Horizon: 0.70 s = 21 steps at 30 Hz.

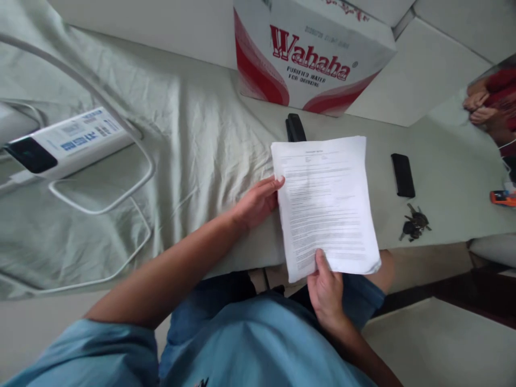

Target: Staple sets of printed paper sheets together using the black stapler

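Two hands on one stack of papers (326, 207), held over the near edge of the desk (443, 177). Left hand (258, 203) against the left side of the stack, fingers mostly straight and only a little curled, tips touching the paper edge. Right hand (325, 290) closed on the bottom edge, thumb on top of the printed page, other fingers hidden under it. Stack tilted a bit, lower part sticking out past the desk and over the lap.

Just behind the papers, a black stapler (295, 128), partly hidden. Farther back, a white and red cardboard box (310, 54) with "Wahaha" on it. Right of the papers, a black phone (402, 175) lying flat, and near it a bunch of keys (415, 222). Far left, a white power strip (64, 142) with white cables (121, 199) looping over the wrinkled cloth (193, 134). Far right, another person's hands (478, 107), well apart from the papers.
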### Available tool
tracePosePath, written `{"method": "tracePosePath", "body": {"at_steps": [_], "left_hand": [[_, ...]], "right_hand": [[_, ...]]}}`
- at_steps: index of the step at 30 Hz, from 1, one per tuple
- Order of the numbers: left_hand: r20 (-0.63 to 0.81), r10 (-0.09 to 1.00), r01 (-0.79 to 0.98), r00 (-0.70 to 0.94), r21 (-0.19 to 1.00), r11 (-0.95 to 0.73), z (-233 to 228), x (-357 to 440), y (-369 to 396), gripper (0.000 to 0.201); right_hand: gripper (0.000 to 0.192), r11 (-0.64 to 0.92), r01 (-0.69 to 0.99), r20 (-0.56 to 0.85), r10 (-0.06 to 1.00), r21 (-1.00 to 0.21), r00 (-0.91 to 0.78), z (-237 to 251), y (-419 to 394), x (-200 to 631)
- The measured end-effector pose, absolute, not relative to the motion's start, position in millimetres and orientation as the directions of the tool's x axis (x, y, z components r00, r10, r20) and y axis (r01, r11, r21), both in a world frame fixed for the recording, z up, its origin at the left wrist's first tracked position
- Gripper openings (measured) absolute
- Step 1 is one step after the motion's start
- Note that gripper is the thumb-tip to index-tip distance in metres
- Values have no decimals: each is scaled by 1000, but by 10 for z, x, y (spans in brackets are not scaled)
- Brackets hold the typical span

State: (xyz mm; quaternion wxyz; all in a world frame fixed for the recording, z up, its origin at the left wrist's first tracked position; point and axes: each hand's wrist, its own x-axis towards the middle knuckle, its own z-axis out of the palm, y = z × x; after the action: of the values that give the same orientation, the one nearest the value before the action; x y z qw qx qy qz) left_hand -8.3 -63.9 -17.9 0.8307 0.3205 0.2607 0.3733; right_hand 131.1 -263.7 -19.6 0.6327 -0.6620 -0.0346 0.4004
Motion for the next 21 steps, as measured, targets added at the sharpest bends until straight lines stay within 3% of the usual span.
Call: {"method": "tracePosePath", "body": {"at_steps": [5,9,16,21], "left_hand": [[-270,779,-483,566,657,578,-320,-176,-578,45],[-251,741,-455,622,654,604,-315,-211,-550,38],[-238,714,-431,659,658,618,-304,-202,-563,32],[-247,703,-406,667,671,621,-336,-201,-519,34]], "right_hand": [[66,-251,-403,-457,676,-880,578,-171,-2666,1407],[52,-45,-233,-206,648,-971,734,-32,-2453,1998],[83,21,-51,-9,853,-998,521,-50,-1822,2551],[51,48,95,96,789,-994,607,-296,-1528,2404]]}}
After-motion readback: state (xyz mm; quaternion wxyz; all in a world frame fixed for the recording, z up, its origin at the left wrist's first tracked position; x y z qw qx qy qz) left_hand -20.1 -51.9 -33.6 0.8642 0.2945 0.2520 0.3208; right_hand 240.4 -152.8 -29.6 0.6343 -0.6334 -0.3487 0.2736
